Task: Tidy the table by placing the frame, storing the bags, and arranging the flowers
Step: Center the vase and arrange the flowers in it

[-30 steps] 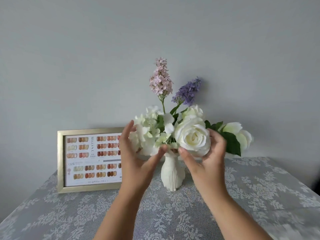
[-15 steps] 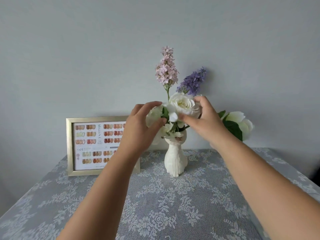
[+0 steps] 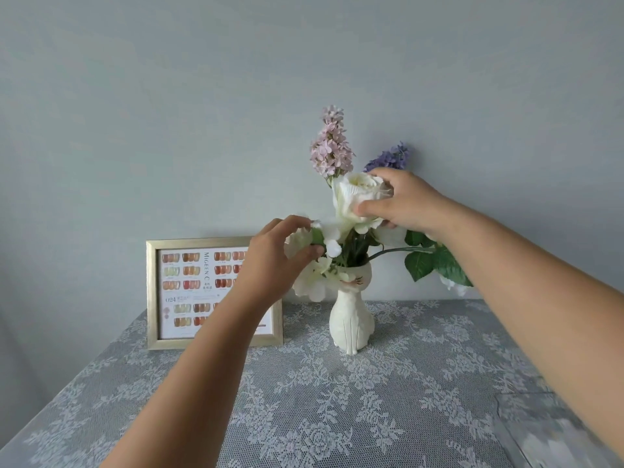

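A white cat-shaped vase (image 3: 352, 320) stands upright at the back middle of the table. It holds a white rose (image 3: 354, 197), a pink flower spike (image 3: 331, 143), a purple spike (image 3: 388, 158), small white blossoms (image 3: 314, 282) and green leaves (image 3: 435, 261). My right hand (image 3: 405, 201) grips the white rose head from the right. My left hand (image 3: 273, 261) pinches small white blossoms at the bouquet's left side. A gold frame (image 3: 152, 295) with a nail colour chart leans against the wall, left of the vase, partly hidden by my left arm.
The table carries a grey lace cloth (image 3: 337, 400) and stands against a plain grey wall (image 3: 169, 96). Its edges fall away at the lower left and lower right.
Both hands have risen from cupping the blooms near the vase mouth. My right hand now holds the rose higher up, and my left has shifted to the blossoms on the left.
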